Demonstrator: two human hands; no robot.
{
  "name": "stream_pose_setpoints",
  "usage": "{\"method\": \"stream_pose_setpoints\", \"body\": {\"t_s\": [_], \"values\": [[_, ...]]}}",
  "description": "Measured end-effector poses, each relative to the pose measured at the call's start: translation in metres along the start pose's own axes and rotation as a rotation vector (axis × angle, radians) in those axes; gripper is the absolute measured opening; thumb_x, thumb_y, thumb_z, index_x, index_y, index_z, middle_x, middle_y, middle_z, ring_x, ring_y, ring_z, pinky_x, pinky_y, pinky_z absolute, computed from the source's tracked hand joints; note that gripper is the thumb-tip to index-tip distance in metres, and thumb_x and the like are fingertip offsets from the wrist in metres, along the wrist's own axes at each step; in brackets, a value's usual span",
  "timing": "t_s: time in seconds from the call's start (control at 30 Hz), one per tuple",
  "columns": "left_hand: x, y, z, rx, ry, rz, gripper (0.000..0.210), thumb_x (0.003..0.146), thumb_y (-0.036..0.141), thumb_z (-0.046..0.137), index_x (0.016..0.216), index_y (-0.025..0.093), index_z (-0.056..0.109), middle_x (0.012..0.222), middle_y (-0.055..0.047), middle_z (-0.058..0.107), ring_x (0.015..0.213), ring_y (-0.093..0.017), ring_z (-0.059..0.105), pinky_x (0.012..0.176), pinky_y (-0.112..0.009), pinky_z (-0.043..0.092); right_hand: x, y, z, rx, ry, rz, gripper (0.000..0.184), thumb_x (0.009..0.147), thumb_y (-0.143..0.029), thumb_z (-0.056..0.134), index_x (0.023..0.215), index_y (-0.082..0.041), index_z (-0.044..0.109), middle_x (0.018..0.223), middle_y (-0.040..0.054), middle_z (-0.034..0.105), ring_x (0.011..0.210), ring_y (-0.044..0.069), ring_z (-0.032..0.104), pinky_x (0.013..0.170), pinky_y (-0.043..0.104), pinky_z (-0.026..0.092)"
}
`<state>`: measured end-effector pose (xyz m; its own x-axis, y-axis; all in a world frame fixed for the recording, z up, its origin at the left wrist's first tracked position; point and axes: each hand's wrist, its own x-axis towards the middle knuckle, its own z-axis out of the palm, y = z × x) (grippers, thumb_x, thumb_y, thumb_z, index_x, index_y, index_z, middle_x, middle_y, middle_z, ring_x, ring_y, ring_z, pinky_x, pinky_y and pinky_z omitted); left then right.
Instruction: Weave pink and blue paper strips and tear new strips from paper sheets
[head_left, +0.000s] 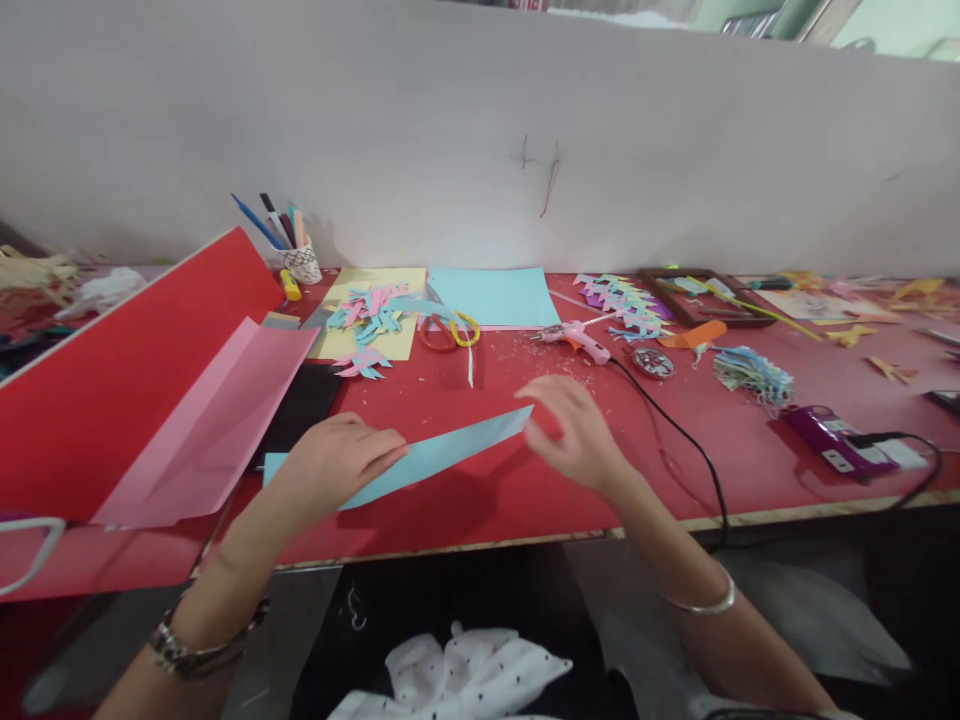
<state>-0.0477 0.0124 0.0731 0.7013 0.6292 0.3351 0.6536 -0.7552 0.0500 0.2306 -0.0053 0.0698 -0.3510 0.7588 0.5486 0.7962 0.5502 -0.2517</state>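
A long light-blue paper strip (442,455) is held up over the red table, tilted so its right end is higher. My left hand (337,460) is closed around the strip's left part, thumb and fingers pinching it. My right hand (570,425) is at the strip's right tip, fingers apart and curved; whether it touches the paper I cannot make out. Beyond the strip lie scissors (466,328) with a yellow and a red handle, and a pink glue gun (589,340) with a black cord.
On the left stand a red board (150,370) and pink paper (217,430). Behind are a pen cup (301,263), cut paper pieces (371,315) and light-blue sheets (491,295). To the right are a brown tray (705,297), a round tin (651,362) and a purple power strip (836,440).
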Motion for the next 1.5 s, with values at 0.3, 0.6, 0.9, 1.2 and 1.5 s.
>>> {"method": "stream_pose_setpoints", "body": {"t_s": [0.3,0.6,0.9,1.2,1.5], "values": [[0.019,0.025,0.005,0.026,-0.044,0.091,0.033,0.087,0.021,0.027,0.069,0.018,0.054,0.062,0.001,0.062,0.053,-0.011,0.052,0.057,-0.026,0.033,0.021,-0.035,0.031,-0.079,-0.351,-0.245,0.027,0.089,-0.021,0.03,0.076,-0.018,0.054,0.068,-0.002,0.06,0.063,0.009,0.052,0.09,0.031,0.026],[0.026,0.036,0.026,0.153,0.155,0.079,0.023,0.082,0.015,0.034,0.069,0.018,0.053,0.063,-0.001,0.062,0.056,-0.013,0.056,0.059,-0.026,0.037,0.023,-0.038,0.03,-0.039,-0.421,-0.137,0.025,0.087,-0.032,0.038,0.079,-0.016,0.055,0.058,0.0,0.056,0.053,0.011,0.045,0.054,0.022,0.028],[0.025,0.034,0.028,0.182,0.325,0.221,0.029,0.075,0.009,0.038,0.049,0.019,0.044,0.037,0.006,0.046,0.038,-0.008,0.041,0.05,-0.022,0.034,0.023,-0.036,0.027,0.171,-0.545,-0.098,0.024,0.086,-0.033,0.04,0.073,-0.019,0.054,0.056,-0.0037,0.05,0.053,0.009,0.042,0.053,0.02,0.025],[-0.009,-0.001,0.022,0.369,0.306,0.158,0.03,0.077,0.01,0.036,0.05,0.019,0.046,0.036,0.006,0.044,0.037,-0.009,0.041,0.05,-0.022,0.035,0.019,0.001,-0.003,0.463,-0.423,0.071,0.024,0.083,-0.029,0.041,0.064,-0.016,0.048,0.056,-0.0037,0.047,0.052,0.007,0.042,0.052,0.017,0.03],[-0.03,-0.019,0.006,0.495,0.256,0.132,0.034,0.079,0.009,0.033,0.049,0.02,0.046,0.036,0.004,0.046,0.037,-0.011,0.043,0.045,-0.024,0.03,0.004,0.016,-0.026,0.162,-0.132,0.161,0.023,0.083,-0.029,0.04,0.066,-0.017,0.05,0.059,-0.0005,0.053,0.056,0.011,0.046,0.056,0.022,0.035]]}}
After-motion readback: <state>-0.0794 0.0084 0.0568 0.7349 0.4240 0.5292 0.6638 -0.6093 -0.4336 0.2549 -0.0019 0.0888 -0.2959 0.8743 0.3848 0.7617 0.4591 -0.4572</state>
